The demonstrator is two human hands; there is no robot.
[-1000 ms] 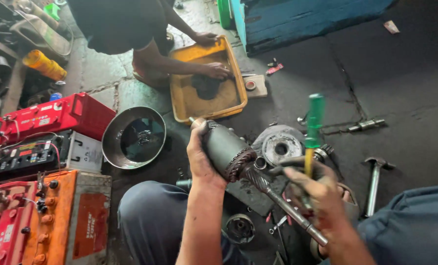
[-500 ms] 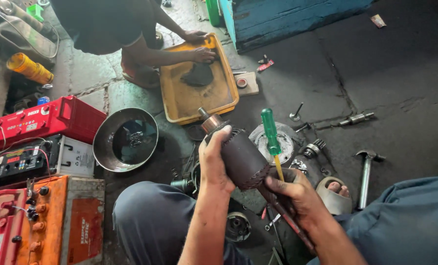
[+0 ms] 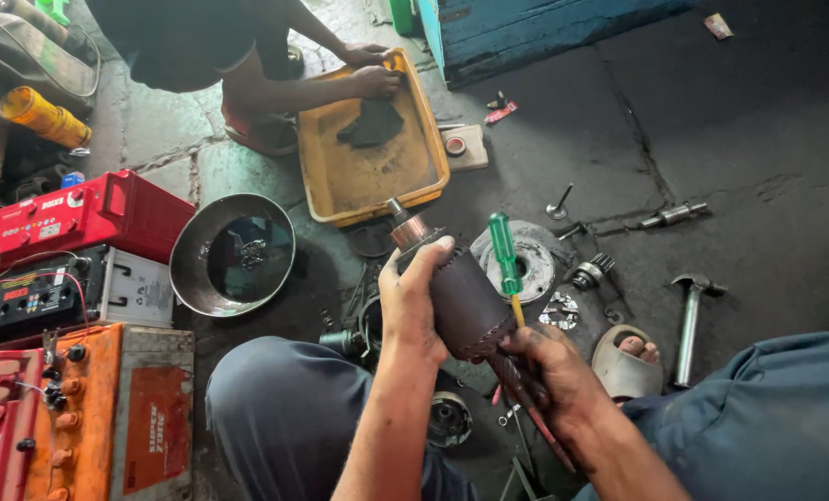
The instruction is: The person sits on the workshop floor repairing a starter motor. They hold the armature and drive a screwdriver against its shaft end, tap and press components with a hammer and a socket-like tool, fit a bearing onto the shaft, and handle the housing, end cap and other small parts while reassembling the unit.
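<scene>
My left hand (image 3: 413, 301) grips a dark, greasy motor armature (image 3: 461, 299) around its thick body, copper end pointing up and away. My right hand (image 3: 549, 366) holds the armature's thin shaft at the lower end together with a green-handled screwdriver (image 3: 505, 255), whose handle sticks upward beside the armature. Both hands are over my knees, above scattered metal parts on the dark floor.
Another person crouches at the top, hands on a dark rag in a yellow tray (image 3: 340, 186). A steel bowl (image 3: 233, 252) of dark liquid, red and orange batteries (image 3: 80, 218) at left, a round metal housing (image 3: 535, 264), a hammer (image 3: 688, 320) and a blue crate (image 3: 544, 28) surround me.
The armature and both hands have shifted left and closer to me. My right hand has slid from the screwdriver area down onto the shaft, with the screwdriver handle now upright beside the armature.
</scene>
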